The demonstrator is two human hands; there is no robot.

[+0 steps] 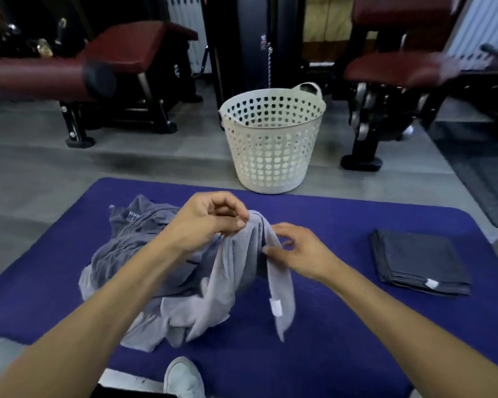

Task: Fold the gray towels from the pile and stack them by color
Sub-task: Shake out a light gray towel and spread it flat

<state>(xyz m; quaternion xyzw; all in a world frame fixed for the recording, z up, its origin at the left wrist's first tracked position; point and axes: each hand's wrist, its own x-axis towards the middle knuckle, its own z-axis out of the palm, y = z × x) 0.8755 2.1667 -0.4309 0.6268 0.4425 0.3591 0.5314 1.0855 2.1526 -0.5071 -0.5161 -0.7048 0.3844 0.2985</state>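
Observation:
A light gray towel hangs lifted above a crumpled pile of gray towels on the blue mat. My left hand pinches the towel's top edge between thumb and fingers. Just to the right, my right hand pinches a hanging strip of the same towel, which carries a white tag near its lower end. A stack of folded dark gray towels lies on the mat at the right.
A white perforated laundry basket stands on the gray floor beyond the mat. Maroon-padded gym benches and machine frames fill the back. My white shoe rests on the mat's near edge.

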